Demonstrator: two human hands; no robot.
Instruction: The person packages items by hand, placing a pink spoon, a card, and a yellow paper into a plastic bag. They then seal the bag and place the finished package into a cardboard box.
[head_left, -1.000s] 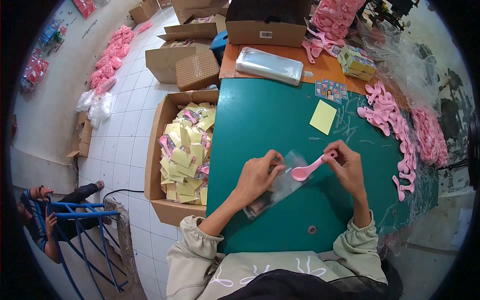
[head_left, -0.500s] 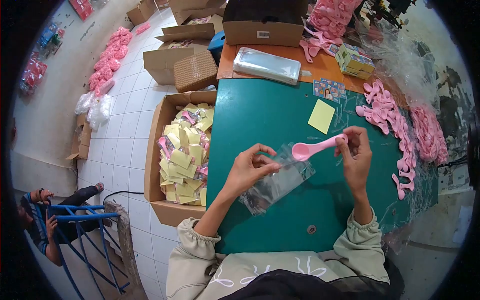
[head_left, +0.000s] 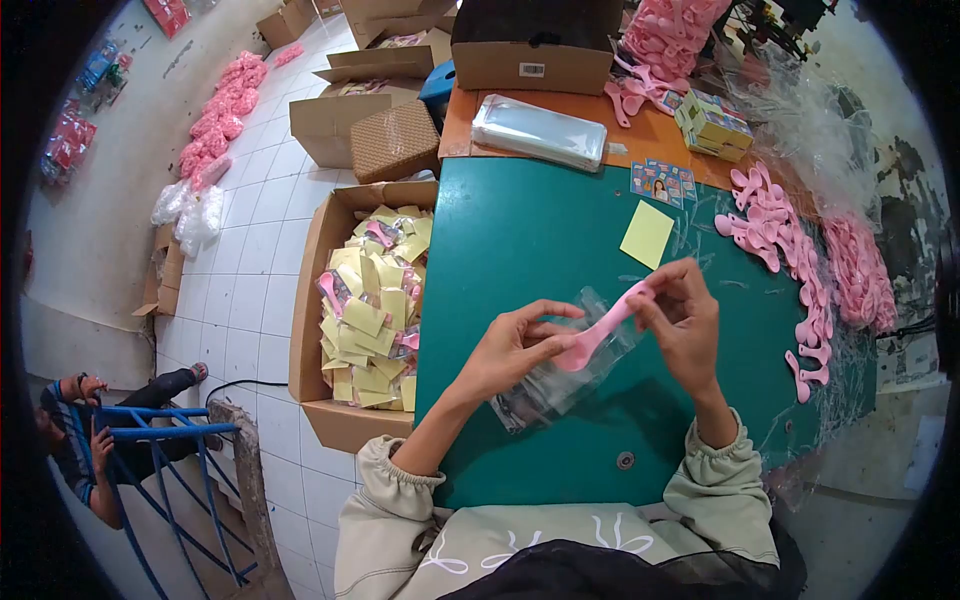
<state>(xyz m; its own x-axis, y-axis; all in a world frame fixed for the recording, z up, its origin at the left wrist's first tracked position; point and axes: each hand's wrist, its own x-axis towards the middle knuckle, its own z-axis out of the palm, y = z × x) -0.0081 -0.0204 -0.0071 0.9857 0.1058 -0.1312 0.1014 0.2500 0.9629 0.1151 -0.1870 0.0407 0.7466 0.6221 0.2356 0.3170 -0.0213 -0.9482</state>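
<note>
Between my hands, over the green table [head_left: 520, 240], is a pink spoon [head_left: 600, 335]. My right hand [head_left: 682, 318] pinches the end of its handle. The thumb and fingers of my left hand [head_left: 525, 348] are closed on a clear plastic bag [head_left: 560, 390]. The spoon's bowl lies at the bag, close to my left fingertips; how far inside it is, I cannot tell. A yellow card [head_left: 647, 234] lies on the table beyond my hands, just below some blue printed cards [head_left: 663, 184].
Left of the table stands a carton [head_left: 310, 330] full of packed yellow cards and spoons. Loose pink spoons [head_left: 770, 225] line the right side. Clear sleeves [head_left: 540, 130] and small boxes [head_left: 712, 125] sit at the back. A person [head_left: 85, 450] is at far left.
My right hand has moved left and slightly down, bringing the spoon's bowl down and left to the bag near my left fingers. The spoon is now tilted more steeply.
</note>
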